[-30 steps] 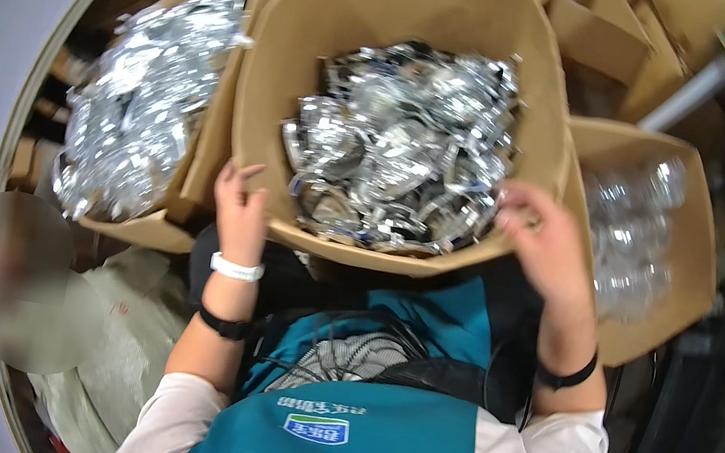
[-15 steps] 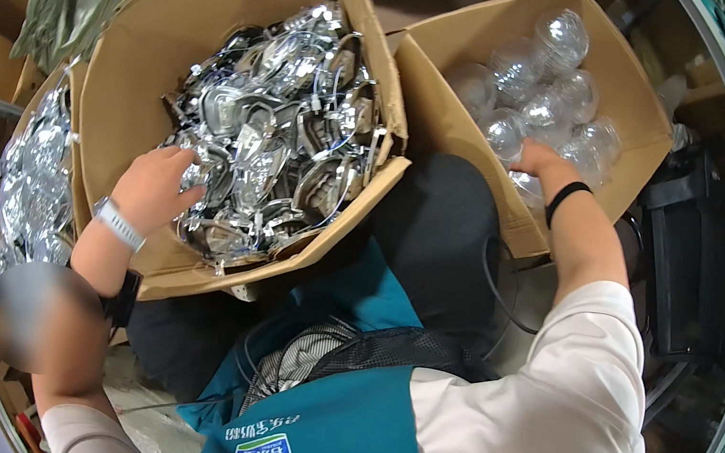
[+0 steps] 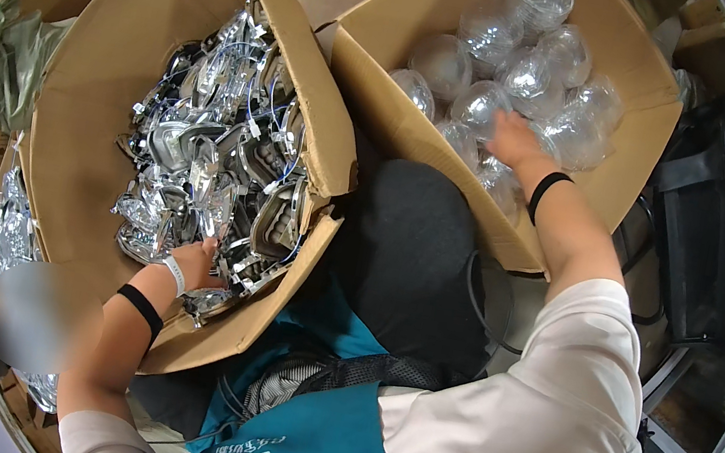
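The left hand (image 3: 195, 267), thumb and forefinger apart, rests on silvery parts (image 3: 211, 151) left of the dark knee (image 3: 412, 250); the right hand (image 3: 515, 140) touches clear balls (image 3: 531, 80) beyond the knee's right side, its grip impossible to tell. One parts carton (image 3: 106, 84) and one ball carton (image 3: 626, 50) flank the knee, probably keeping each kind separate within reach; about a dozen balls show, the parts too tangled to count.

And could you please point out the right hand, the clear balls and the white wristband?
Right hand (image 3: 515, 141): head view, back of the hand.
Clear balls (image 3: 526, 79): head view, side of one mid-pile ball.
White wristband (image 3: 174, 275): head view, middle of the band.
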